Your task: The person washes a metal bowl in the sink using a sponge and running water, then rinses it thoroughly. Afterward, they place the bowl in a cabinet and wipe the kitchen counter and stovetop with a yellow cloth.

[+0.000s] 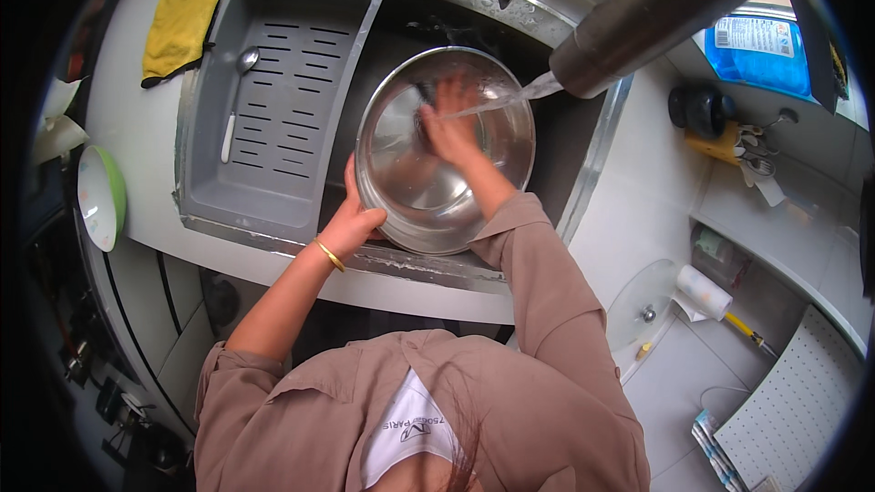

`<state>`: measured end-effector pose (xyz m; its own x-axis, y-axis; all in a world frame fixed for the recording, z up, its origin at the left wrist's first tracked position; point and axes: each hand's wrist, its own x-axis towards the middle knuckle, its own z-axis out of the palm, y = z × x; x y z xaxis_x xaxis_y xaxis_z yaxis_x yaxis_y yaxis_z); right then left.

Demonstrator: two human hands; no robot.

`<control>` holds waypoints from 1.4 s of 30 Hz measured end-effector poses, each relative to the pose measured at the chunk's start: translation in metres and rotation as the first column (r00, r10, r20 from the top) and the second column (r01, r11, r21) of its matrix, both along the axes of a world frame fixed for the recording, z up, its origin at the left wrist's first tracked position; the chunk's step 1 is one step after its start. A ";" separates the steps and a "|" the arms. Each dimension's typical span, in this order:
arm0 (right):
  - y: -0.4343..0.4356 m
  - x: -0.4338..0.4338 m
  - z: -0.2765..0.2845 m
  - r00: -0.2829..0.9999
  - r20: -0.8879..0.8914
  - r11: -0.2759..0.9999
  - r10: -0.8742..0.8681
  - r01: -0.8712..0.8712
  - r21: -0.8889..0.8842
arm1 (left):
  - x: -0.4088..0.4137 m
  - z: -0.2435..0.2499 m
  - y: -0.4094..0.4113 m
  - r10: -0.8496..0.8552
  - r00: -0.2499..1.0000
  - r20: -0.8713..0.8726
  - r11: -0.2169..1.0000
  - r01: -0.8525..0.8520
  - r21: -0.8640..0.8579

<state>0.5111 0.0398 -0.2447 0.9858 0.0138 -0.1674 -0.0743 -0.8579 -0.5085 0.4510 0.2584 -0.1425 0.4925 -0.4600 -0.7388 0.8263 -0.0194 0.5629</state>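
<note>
A shiny stainless steel bowl (410, 174) is tilted in the dark sink basin (557, 143). My left hand (357, 215) grips its left rim, thumb over the edge and fingers around the outer wall. Inside the bowl, my right hand (451, 119) lies with thumb and fingers apart against the inner wall; it is blurred, and I see nothing held in it. A water stream (509, 101) runs from the dark faucet spout (588, 68) across the right hand. A dark patch beside the fingers may be a reflection.
Left of the bowl is a grey slotted drainer tray (273, 201) with a white-handled spoon (236, 106). A yellow cloth (184, 14) hangs beside it. A green-edged bowl (102, 198) stands far left. On the right are a glass lid (639, 307) and a blue bottle (759, 61).
</note>
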 end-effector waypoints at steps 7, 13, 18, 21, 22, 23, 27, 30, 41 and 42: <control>0.056 -0.067 0.031 0.805 -0.086 0.586 0.587 -0.350 0.731 | -0.009 -0.020 0.009 0.032 0.999 -0.030 0.998 -0.034 -0.061; -0.078 -0.109 0.079 0.412 -0.538 0.592 0.736 -0.778 0.213 | -0.002 -0.001 0.007 0.038 0.998 -0.053 0.994 -0.043 -0.100; -0.133 -0.057 0.057 0.829 -0.206 0.565 0.520 -0.515 -0.644 | 0.000 -0.006 0.008 -0.065 0.993 -0.100 0.996 0.058 -0.075; -0.092 -0.018 0.051 0.932 0.033 0.726 0.361 -0.259 -0.637 | 0.000 -0.016 0.014 -0.086 0.984 -0.157 0.992 0.069 -0.110; -0.075 -0.010 0.049 0.946 0.100 0.771 0.309 -0.187 -0.609 | 0.000 -0.017 0.016 -0.085 0.981 -0.175 0.990 0.062 -0.129; -0.056 -0.004 0.043 0.954 0.164 0.812 0.251 -0.116 -0.572 | 0.000 -0.018 0.017 -0.083 0.979 -0.188 0.989 0.058 -0.135; 0.013 0.003 -0.006 0.929 0.287 0.972 -0.233 0.218 0.083 | 0.005 -0.012 0.009 -0.112 0.974 -0.199 0.988 0.089 -0.123; 0.067 0.006 0.036 0.959 0.048 0.688 -0.281 0.166 0.706 | 0.001 -0.015 0.008 -0.134 0.974 -0.182 0.990 0.124 -0.067; 0.043 0.005 0.067 0.762 0.416 0.867 0.497 -0.459 -0.196 | -0.003 -0.015 0.008 -0.171 0.978 -0.122 0.984 0.164 -0.069; 0.027 0.021 0.060 0.695 0.465 0.830 0.549 -0.390 -0.398 | -0.005 -0.016 0.009 -0.184 0.976 -0.115 0.982 0.178 -0.065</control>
